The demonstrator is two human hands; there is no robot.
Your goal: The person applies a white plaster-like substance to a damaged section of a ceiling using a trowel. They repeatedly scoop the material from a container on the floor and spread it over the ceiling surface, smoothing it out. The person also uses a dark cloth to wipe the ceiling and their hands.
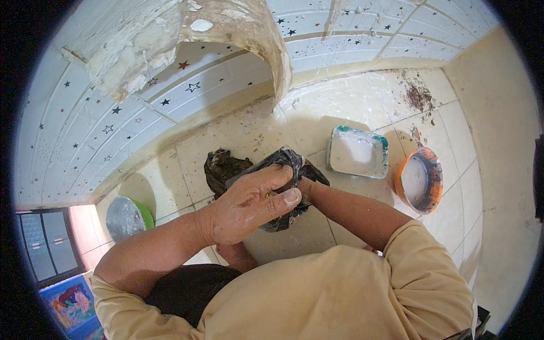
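Note:
A crumpled black plastic bag is in front of me at the middle of the view, above the tiled floor. My left hand is closed on the bag's upper edge, its thumb and fingers pinching the plastic. From the right my other forearm reaches in, and my right hand goes into or behind the bag next to the left thumb. Most of its fingers are hidden by the plastic and by my left hand. Just left of the bag a dark crumpled bundle lies on the floor.
A green-rimmed tub and an orange bowl, both with pale material inside, stand at right. A green bowl stands at left. Above hangs a large curved piece with flaking white coating, before star-patterned wall panels. Dark dirt marks the far tiles.

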